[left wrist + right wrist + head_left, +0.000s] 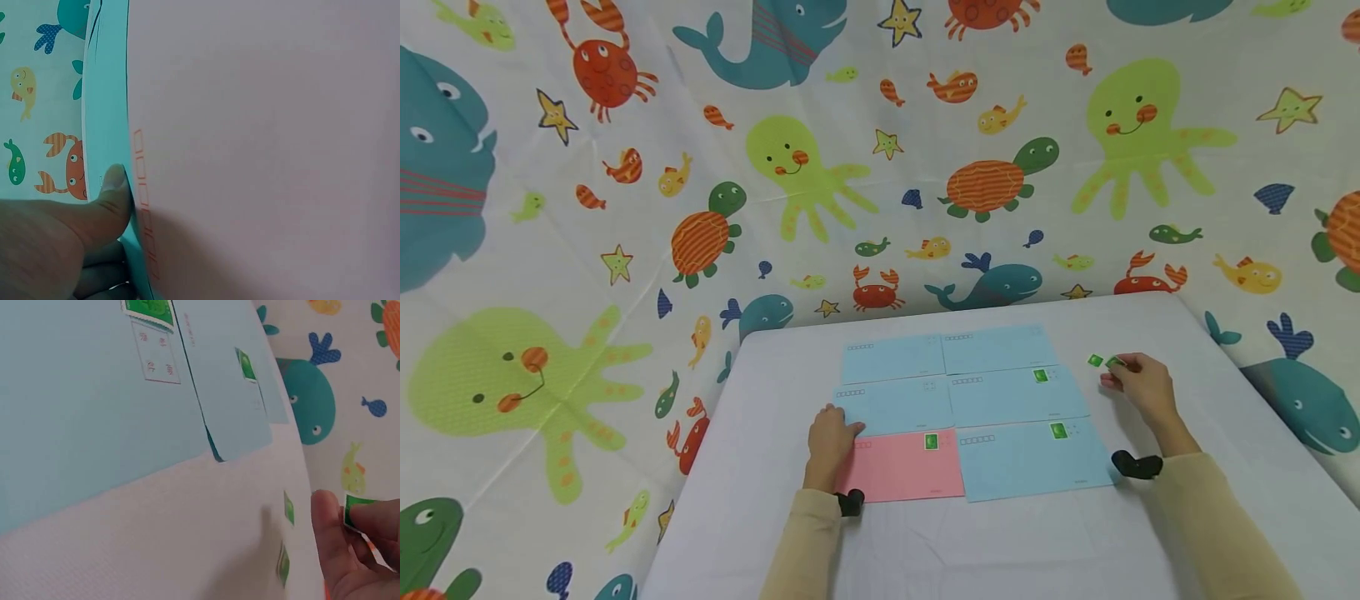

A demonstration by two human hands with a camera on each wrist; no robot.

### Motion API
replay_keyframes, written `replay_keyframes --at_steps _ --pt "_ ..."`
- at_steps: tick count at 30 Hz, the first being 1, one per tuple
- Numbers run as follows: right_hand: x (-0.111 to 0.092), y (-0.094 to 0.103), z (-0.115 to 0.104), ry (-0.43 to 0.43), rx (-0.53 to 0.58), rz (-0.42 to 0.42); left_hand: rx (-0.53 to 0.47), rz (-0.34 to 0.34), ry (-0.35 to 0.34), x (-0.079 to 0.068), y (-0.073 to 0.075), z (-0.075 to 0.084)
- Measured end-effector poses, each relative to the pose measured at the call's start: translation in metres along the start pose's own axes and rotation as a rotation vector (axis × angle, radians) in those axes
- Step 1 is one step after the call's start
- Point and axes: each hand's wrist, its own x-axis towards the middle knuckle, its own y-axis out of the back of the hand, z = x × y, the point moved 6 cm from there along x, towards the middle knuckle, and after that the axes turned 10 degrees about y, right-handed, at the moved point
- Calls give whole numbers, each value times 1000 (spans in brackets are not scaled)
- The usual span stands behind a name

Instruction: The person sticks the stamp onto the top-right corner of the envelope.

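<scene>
- On the white-covered surface (pixel 940 550) before you, six envelopes lie in two columns of three; the nearest left one is a pink envelope (pixel 902 475), the rest are blue.
- Green stamps sit towards the right of three: the pink one, the near-right blue envelope (pixel 1026 467) and the middle-right blue envelope (pixel 1011 400).
- Off to the right, your right hand (pixel 1144 387) is raised just above the surface, its fingers pinching a small green stamp (pixel 357 501) between thumb and fingertips.
- Near that hand, the right wrist view shows two loose stamps, a farther one (pixel 289 508) and a nearer one (pixel 284 565), lying just beside each other.
- At the left, your left hand (pixel 831 437) rests where the pink envelope meets the middle-left blue envelope (pixel 898 404); its fingers look relaxed, with no pinch showing.
- The pinched stamp is thin and held by little, so a loosened or hasty pinch could drop or twist it.
- Your right fingers or sleeve, passing low, could sweep the loose stamps away.
- Sideways pressure from your left thumb could drag those two envelopes out of line.
- One blue edge seems slightly raised in the right wrist view; a low-passing hand could snag it.
</scene>
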Motion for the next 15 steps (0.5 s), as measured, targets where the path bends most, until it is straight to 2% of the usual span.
replay_keyframes --at_steps 7,15 --pt "4 -6 -15 77 59 27 -9 -7 16 -2 -1 -1" --pt "8 -20 -34 110 105 28 -14 -8 18 -3 1 0"
